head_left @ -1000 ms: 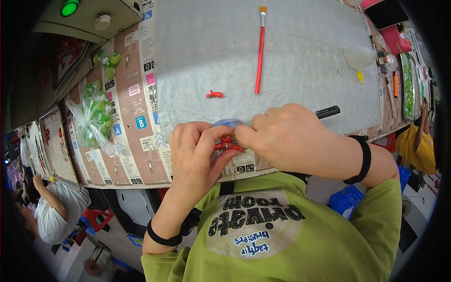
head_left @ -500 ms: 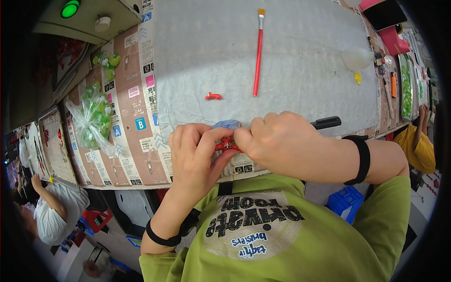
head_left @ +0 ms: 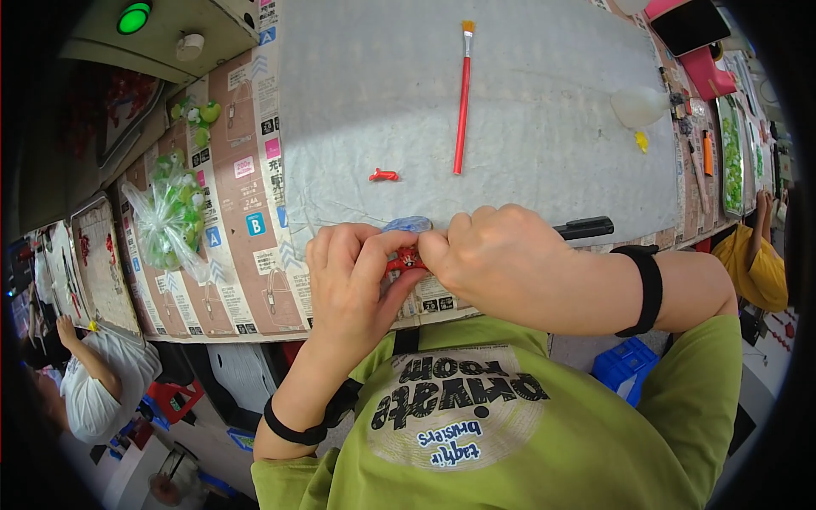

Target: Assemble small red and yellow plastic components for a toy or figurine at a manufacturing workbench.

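A small red figure [head_left: 406, 257] with dark marks is pinched between the thumb and fingers of my left hand [head_left: 353, 276], close to the table's near edge. My right hand [head_left: 497, 259] is curled closed, its thumb and forefinger pressed against the figure's right side; whatever else lies inside those fingers is hidden. Just beyond the fingertips shows a blue rounded patch [head_left: 406, 224], partly covered. A small loose red piece [head_left: 384, 175] rests on the grey cloth, farther off. Behind my right wrist lies a black marker [head_left: 586, 228], partly hidden by the hand.
A red-handled brush [head_left: 461, 110] lies on the grey cloth [head_left: 365, 85]. On the left are a clear bag of green figures [head_left: 174, 221] and loose green figures [head_left: 200, 117]. A yellow bit [head_left: 641, 142] and an orange tool [head_left: 707, 153] lie right. Other people work at both sides.
The view has shifted slightly. The red figure seems a little turned between my fingers, with less of its right side showing. Both hands stay in nearly the same place.
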### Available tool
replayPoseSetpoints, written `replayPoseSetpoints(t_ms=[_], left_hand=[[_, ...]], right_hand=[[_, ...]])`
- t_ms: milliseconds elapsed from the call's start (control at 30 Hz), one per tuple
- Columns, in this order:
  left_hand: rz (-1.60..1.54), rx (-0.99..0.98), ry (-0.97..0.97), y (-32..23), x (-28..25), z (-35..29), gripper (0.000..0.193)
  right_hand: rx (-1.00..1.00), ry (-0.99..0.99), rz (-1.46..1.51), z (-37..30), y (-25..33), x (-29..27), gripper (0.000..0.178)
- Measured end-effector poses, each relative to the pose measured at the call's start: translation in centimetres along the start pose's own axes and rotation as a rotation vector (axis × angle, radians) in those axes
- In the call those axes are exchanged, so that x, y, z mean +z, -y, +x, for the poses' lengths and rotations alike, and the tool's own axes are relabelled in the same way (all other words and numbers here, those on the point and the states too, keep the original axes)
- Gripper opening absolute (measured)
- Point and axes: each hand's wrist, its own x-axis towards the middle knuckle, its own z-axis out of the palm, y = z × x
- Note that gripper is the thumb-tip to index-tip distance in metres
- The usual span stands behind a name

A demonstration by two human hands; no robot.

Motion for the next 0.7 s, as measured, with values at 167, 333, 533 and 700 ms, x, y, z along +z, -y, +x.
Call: replayPoseSetpoints(t_ms=[167, 333, 533, 700], left_hand=[[0.001, 0.005, 0.000, 0.0, 0.0, 0.0, 0.039], [-0.001, 0.006, 0.010, 0.0, -0.1, 0.0, 0.039], [0.001, 0.007, 0.002, -0.2, -0.2, 0.0, 0.038], [0.006, 0.021, -0.005, -0.2, -0.1, -0.1, 0.039]], right_hand=[[0.022, 0.006, -0.025, -0.1, 0.3, 0.5, 0.016], [0.041, -0.122, -0.121, 0.0, 0.6, 1.0, 0.013], [0.083, -0.158, -0.190, -0.1, 1.3, 1.2, 0.013], [0.115, -0.181, -0.222, -0.4, 1.8, 1.8, 0.013]])
